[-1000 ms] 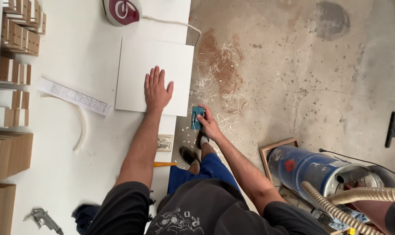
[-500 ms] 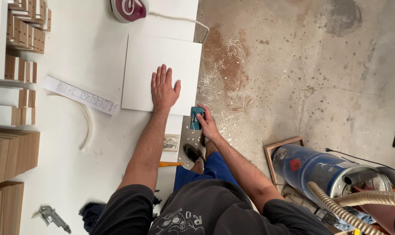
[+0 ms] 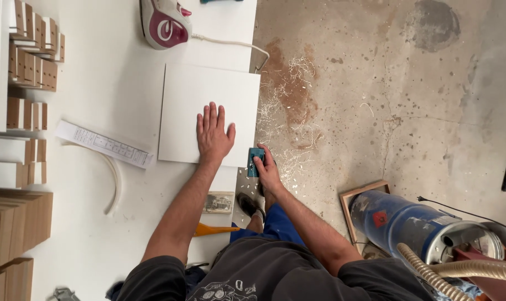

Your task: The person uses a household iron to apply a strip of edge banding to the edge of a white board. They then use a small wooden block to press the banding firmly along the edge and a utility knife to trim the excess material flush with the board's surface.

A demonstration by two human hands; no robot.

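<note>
On the white desk (image 3: 113, 223), a square white panel (image 3: 208, 100) lies flat with its right edge flush with the desk's edge, just above the concrete floor (image 3: 387, 100). The left hand (image 3: 214, 134) rests palm-down on the panel's near right corner, fingers spread wide and pressing flat — it grips nothing. The right hand (image 3: 267, 170) is closed around a small teal trimming tool (image 3: 255, 160), which sits against the panel's right edge near its lower corner, beside the desk's edge. The two hands are close together, the left on top of the panel and the right at its side.

Beyond the panel, at the far end of the desk, stands a red-and-white iron (image 3: 165, 23) whose cord (image 3: 230, 43) trails to the desk's edge. To the left of the panel lie a printed paper strip (image 3: 103, 144) and a curved length of white edge banding (image 3: 113, 181). Stacks of wooden-edged boards (image 3: 32, 56) fill the far left side. Near the person's body, a small sanding block (image 3: 218, 202) and an orange tool (image 3: 214, 229) lie at the desk's near edge.

On the floor, pale shavings (image 3: 289, 111) are scattered beside the desk — thickest right by the panel. To the right stands a blue vacuum canister (image 3: 409, 226) with a ribbed hose (image 3: 448, 270).
</note>
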